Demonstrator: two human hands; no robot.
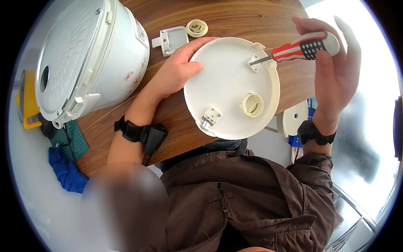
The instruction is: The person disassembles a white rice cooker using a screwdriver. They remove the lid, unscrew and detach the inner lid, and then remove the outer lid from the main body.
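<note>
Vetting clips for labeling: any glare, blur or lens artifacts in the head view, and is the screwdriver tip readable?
Head view: blown-out glare fills the right side, behind the right hand; head view: a smooth blurred oval hides detail at lower left; head view: fisheye border leaves black corners; head view: the screwdriver tip reads clearly against the round white lid.

Left hand (174, 73), upper center: most of the fingers hidden behind the white round cover (222, 84). Screwdriver (304, 47), upper right: tip too small to tell whether seated in a screw of the small bracket (255, 68). White appliance (130, 54), upper left: cut off by top edge. Lower left: blurred patch (126, 206), contents unreadable; blue cloth (65, 168) partly covered by it. Dark object (397, 128), right edge: cut off, kind unclear.
</note>
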